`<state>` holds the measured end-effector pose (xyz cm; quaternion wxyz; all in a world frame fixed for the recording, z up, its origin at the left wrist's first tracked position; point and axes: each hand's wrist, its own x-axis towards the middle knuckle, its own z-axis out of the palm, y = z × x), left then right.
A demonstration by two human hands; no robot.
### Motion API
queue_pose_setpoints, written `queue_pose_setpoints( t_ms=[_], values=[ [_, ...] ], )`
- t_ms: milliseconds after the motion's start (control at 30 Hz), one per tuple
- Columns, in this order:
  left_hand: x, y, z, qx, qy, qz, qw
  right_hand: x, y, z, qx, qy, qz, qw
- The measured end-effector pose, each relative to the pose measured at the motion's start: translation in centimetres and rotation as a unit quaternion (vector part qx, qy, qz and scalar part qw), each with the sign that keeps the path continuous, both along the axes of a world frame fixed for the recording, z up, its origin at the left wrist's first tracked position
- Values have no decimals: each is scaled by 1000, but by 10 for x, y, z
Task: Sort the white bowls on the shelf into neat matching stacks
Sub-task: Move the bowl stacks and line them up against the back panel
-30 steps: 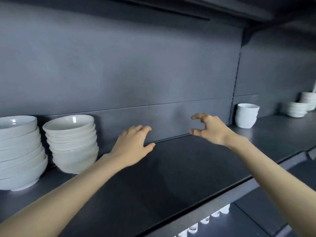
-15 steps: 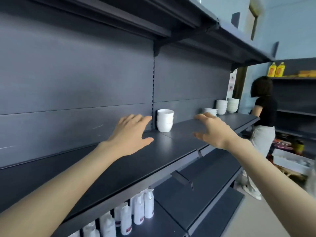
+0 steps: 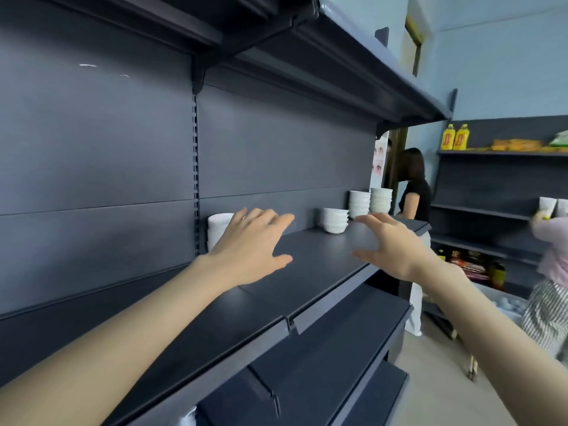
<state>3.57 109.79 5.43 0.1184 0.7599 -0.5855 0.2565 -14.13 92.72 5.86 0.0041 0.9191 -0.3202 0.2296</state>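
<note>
Both my hands are stretched out over the dark shelf (image 3: 307, 272), fingers spread, holding nothing. My left hand (image 3: 249, 247) hovers in front of a short stack of deep white bowls (image 3: 216, 230) by the back panel and hides its right side. My right hand (image 3: 393, 247) is above the shelf's front edge. Farther along the shelf sits a low stack of shallow white bowls (image 3: 335, 220). Beyond it stand two taller white bowl stacks, one (image 3: 359, 203) beside the other (image 3: 381, 199).
An upper shelf (image 3: 353, 69) overhangs closely. Lower shelves (image 3: 332, 348) jut out below. A person in a black top (image 3: 413, 204) stands at the shelf's far end. Another person in pink and stripes (image 3: 550, 287) is at the right edge. Opposite shelving holds yellow bottles (image 3: 455, 137).
My view has swung right along the shelf. The large bowl stacks on the left have left the frame and the far stacks have come closer. Both hands stay open and reach forward.
</note>
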Motion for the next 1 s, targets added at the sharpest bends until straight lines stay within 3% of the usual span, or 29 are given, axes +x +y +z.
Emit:
queue_pose_setpoints(
  t_ms=[500,1000],
  values=[
    [23,-296,7,3,-11,-38,999,4,-274,9,-14,15,-58,998],
    [12,-554,-7,7,18,79,997,36,-578,-3,-2,40,83,996]
  ],
)
